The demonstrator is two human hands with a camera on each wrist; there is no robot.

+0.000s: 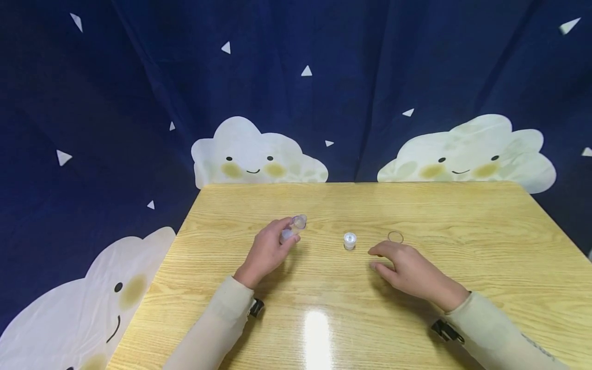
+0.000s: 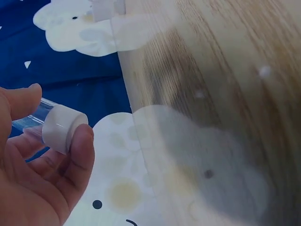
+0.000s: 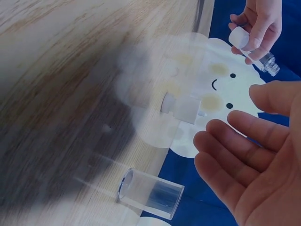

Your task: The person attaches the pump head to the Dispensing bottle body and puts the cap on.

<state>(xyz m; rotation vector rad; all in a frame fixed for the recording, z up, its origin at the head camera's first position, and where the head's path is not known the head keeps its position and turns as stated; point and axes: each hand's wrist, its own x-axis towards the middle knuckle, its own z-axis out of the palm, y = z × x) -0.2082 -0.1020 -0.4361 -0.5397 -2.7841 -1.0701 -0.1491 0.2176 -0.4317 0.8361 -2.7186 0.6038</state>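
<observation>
Wooden table (image 1: 333, 288) — bottle (image 2: 59, 127) between left fingers (image 2: 82, 155)

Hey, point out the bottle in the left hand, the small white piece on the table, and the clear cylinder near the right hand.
Bottle (image 1: 294, 227), head view: on its clear body.
Small white piece (image 1: 350, 239), head view: on its round top.
Clear cylinder (image 3: 153, 194), right wrist view: on its side wall.

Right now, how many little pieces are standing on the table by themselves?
2: the white piece, between the left hand and right hand, and the clear cylinder, just beyond the right hand. The hands could hide more.
</observation>
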